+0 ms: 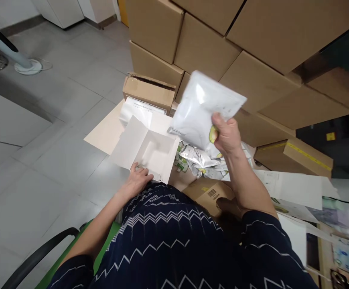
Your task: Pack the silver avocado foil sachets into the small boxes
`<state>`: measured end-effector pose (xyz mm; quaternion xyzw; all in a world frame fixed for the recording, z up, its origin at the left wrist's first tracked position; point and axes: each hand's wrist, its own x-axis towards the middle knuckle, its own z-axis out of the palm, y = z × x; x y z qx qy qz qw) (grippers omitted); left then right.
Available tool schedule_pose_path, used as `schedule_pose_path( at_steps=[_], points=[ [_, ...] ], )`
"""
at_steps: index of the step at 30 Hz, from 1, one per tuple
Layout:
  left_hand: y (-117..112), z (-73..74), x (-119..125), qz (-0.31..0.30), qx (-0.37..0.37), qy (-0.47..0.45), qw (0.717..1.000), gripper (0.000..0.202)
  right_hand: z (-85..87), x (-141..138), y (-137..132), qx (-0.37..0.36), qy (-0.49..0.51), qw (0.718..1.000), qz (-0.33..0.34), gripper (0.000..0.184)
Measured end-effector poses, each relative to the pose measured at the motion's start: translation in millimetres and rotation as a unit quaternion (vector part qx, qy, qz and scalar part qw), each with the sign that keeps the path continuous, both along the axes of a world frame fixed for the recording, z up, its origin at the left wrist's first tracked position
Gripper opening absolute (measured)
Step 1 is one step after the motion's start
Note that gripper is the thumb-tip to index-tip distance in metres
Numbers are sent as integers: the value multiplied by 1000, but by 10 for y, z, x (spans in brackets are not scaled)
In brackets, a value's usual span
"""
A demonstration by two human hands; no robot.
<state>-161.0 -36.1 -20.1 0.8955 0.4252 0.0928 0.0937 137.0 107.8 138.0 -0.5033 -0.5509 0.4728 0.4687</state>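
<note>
My right hand (227,134) is closed round the lower right edge of a white pouch (198,106) with an avocado picture, held up in the air. Below it lies a heap of silvery white pouches (201,158) with green and avocado prints, in an open brown carton. My left hand (137,180) grips the near edge of an open white box (155,150), its fingers curled over the wall. That box sits against my lap with its flap folded out to the left. Its floor shows bare in the middle; the corner under my left hand is partly hidden.
Stacked brown cartons (207,44) form a wall ahead. A smaller brown box (150,88) and a white printed box (138,108) stand behind the open one. White sheets (291,186) lie at the right. A green chair (104,249) with a black armrest is under me.
</note>
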Motion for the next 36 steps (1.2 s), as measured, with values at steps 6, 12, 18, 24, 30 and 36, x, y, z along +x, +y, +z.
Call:
schedule_pose_path(
  at_steps=[6,12,18,24,30,36],
  points=[
    [-22,-44,8,11,14,16,1000,21,-351,-763,-340,-88,-73,976,187,48],
    [-61,-38,14,35,1,17,999,17,-414,-863,-415,-50,-447,776,441,16],
    [-33,-18,66,33,-25,14,999,21,-553,-1140,-407,-43,-569,614,546,29],
    [-52,-18,66,43,-2,14,999,19,-910,-1450,-385,-70,-582,579,567,27],
    [-94,-40,32,57,25,11,998,21,-1026,-1439,-369,-79,-501,574,643,39],
    [-92,-118,-20,93,44,-12,995,29,-1115,-1377,-251,-54,-504,589,630,27]
  ],
)
